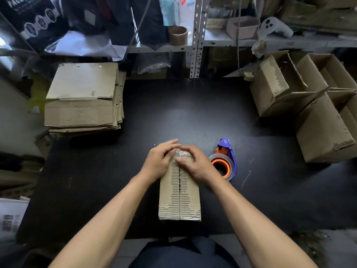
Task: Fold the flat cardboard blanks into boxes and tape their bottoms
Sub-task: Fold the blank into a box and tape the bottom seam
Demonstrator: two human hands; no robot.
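Both hands, left hand (161,160) and right hand (195,163), press the far end of the taped box (179,192) on the table (173,113). Tape dispenser (225,161) lies just beside the right hand.

Rough torn cardboard box (179,192), apparently glossy-taped; matt table (173,113).
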